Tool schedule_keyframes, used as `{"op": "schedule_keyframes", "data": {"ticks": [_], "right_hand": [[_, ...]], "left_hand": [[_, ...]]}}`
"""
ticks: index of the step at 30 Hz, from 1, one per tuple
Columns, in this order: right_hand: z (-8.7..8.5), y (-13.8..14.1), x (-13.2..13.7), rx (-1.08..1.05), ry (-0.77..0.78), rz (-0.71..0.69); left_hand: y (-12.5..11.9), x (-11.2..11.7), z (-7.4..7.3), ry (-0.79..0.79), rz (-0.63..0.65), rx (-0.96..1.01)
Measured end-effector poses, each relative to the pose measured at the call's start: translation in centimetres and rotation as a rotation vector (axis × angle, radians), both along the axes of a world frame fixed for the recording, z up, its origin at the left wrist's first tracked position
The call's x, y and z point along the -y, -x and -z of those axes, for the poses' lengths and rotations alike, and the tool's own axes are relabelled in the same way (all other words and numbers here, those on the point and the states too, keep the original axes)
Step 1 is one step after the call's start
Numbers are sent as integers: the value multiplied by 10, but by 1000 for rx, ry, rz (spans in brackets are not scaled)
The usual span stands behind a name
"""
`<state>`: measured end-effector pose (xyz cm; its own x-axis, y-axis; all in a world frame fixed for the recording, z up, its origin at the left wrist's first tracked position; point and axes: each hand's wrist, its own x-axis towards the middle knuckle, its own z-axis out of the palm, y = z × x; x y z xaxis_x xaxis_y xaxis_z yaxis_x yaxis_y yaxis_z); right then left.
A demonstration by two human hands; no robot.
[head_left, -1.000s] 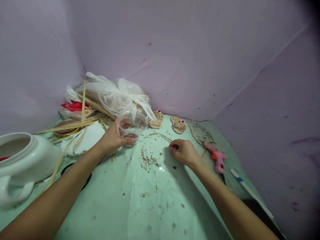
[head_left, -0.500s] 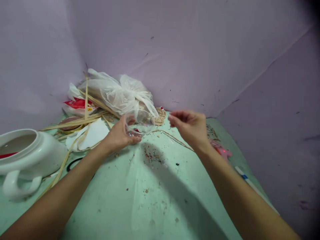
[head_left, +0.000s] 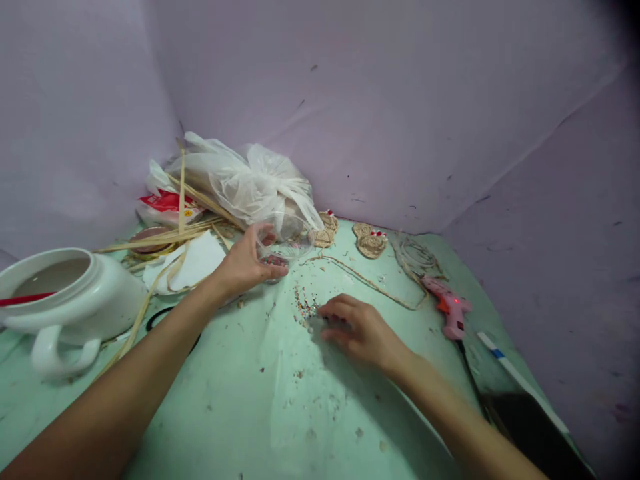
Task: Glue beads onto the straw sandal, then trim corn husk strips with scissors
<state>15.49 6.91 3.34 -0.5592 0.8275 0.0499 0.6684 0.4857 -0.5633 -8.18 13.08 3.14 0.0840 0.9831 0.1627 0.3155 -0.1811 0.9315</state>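
Observation:
My left hand [head_left: 250, 259] grips the side of a clear plastic cup [head_left: 295, 248], which has small red and other coloured beads [head_left: 273, 261] in its bottom. A scatter of tiny multicoloured beads [head_left: 303, 303] lies on the pale green tabletop [head_left: 240, 413] just in front of the cup. My right hand [head_left: 357, 328] is low over the table at the right edge of that scatter, thumb and fingers apart with no object visible between them. Behind, two woven twine pieces, a left one [head_left: 325, 235] and a right one [head_left: 371, 245], carry red and white beads.
A pink glue gun [head_left: 450, 305] with a red light lies at the right, its cord running toward a dark object [head_left: 537, 427]. Twine [head_left: 373, 285] stretches across the back. On the left are a white pot [head_left: 113, 293], dry strips [head_left: 165, 239] and a white plastic bag [head_left: 250, 177].
My right hand has dropped from the air down to the bead scatter, and its fingers have parted. My left hand still holds the cup. The glue gun and right woven piece are now uncovered.

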Motion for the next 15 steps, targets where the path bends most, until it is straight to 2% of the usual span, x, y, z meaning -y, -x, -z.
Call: {"op": "schedule_keyframes", "data": {"ticks": [3, 5, 7, 12, 15], "right_hand": [[20, 8, 7, 64, -118, 13], [28, 18, 3, 136, -238, 52], [33, 27, -5, 212, -295, 92], [32, 43, -22, 328, -358, 172], [28, 50, -26, 376, -366, 140]], "left_hand": [[-1, 1, -1, -10, -1, 2], [-1, 2, -3, -11, -3, -17], [-2, 2, -3, -8, -6, -22], [-1, 1, -2, -15, -18, -28], [0, 0, -1, -20, -25, -74]]}}
